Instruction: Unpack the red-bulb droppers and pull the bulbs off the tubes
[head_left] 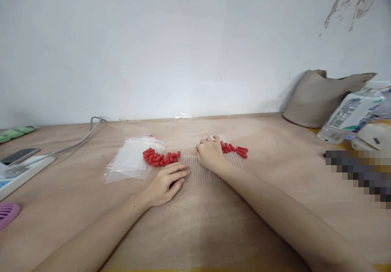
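A row of thin clear tubes (198, 173) lies side by side on the table in front of me. My left hand (167, 181) rests at the row's left end, fingers stretched out and thumb apart, touching the outer tubes. Bent over the tubes' far ends is my right hand (211, 153), its fingers curled down; what they pinch is hidden. Small red rubber bulbs (159, 158) lie in a curved cluster beyond my left hand. More red bulbs (235, 149) show right of my right hand, at the ends of the tubes there.
Clear zip bags (130, 160) lie behind the left bulbs. At left are a white power strip (33, 172) with a grey cable (81, 141), a phone (20, 156) and a purple object (8, 215). A plastic bottle (351, 113) and a beige bag (317, 98) stand at right.
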Demonstrator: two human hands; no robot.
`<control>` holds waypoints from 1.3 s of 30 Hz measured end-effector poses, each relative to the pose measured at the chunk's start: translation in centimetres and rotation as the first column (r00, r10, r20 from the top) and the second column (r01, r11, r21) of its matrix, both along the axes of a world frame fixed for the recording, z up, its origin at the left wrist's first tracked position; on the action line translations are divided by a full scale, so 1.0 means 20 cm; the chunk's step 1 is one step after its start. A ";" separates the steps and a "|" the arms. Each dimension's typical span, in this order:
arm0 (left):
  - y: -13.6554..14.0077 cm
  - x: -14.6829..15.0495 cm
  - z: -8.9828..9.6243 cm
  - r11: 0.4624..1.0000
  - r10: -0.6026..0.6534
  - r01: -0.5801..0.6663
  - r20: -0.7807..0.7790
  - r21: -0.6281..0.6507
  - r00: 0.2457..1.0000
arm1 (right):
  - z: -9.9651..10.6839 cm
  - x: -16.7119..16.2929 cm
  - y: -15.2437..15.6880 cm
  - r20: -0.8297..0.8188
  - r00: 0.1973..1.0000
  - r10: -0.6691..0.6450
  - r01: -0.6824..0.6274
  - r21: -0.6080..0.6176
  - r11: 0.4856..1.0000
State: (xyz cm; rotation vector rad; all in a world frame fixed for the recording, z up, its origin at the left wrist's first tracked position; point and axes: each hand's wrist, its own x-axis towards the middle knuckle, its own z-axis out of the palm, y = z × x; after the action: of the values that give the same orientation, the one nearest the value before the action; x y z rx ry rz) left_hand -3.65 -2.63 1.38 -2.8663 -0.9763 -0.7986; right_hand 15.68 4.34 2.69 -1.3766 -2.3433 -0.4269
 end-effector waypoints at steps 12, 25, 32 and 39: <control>-0.01 0.00 0.01 0.986 0.120 -0.123 0.038 0.109 0.992 | 0.02 0.25 -0.18 -0.152 0.932 0.328 -0.242 0.411 0.879; -0.05 0.17 0.03 0.767 0.232 -0.271 0.142 0.582 0.962 | -0.09 0.44 -0.36 -0.414 0.784 0.462 -0.474 0.081 0.877; -0.05 0.19 0.04 0.754 0.216 -0.198 0.048 0.626 0.975 | -0.10 0.42 -0.36 -0.364 0.795 0.486 -0.479 0.116 0.870; -0.05 0.20 0.02 0.840 0.056 -0.023 -0.043 0.543 0.998 | -0.08 0.38 -0.39 -0.319 0.835 0.448 -0.435 0.115 0.893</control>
State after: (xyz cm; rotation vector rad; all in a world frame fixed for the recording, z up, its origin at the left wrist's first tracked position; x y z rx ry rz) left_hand 0.40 -3.61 1.86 -2.3540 -0.6590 -0.8221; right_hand 23.20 -3.38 1.14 -0.7678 -2.2476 -0.0846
